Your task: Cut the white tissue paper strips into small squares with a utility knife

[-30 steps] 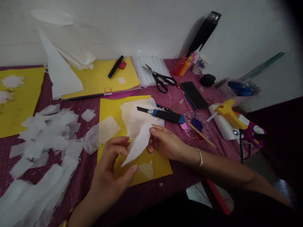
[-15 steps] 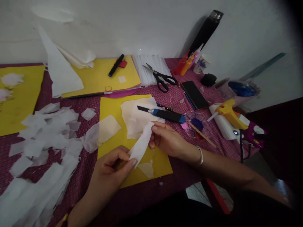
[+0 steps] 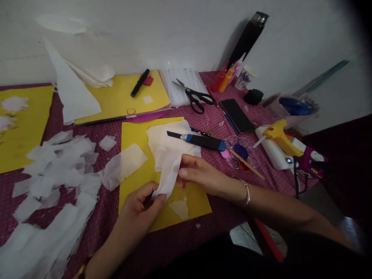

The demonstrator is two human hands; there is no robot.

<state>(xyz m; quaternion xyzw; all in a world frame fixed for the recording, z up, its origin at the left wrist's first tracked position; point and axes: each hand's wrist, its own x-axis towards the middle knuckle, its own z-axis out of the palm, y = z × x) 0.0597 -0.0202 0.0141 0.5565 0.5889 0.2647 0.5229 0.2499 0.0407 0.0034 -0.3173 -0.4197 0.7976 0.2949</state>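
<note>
A strip of thin white paper point(image 3: 169, 176) slants between my two hands, above a yellow sheet point(image 3: 197, 203). My left hand point(image 3: 142, 209) pinches its lower end between thumb and fingers. At the upper end, the bent fingers of my right hand point(image 3: 200, 174) hold the strip's right edge. Just beyond lies a larger piece of white paper point(image 3: 157, 135) with a blue and black utility knife point(image 3: 203, 141) across it, blade out to the left. A small torn scrap point(image 3: 179, 208) rests on the yellow sheet below the strip.
Many cut white paper pieces point(image 3: 64, 155) cover the left side. Scissors point(image 3: 197, 97) lie on white sticks at the back. To the right are a phone point(image 3: 236, 115), a paint palette point(image 3: 240, 149), a yellow glue gun point(image 3: 281, 135) on a white device and glue bottles point(image 3: 226, 79).
The right hand has moved slightly left and down along the strip, whose upper part now hangs more upright and curved. My left hand keeps its pinch, shifted a little left.
</note>
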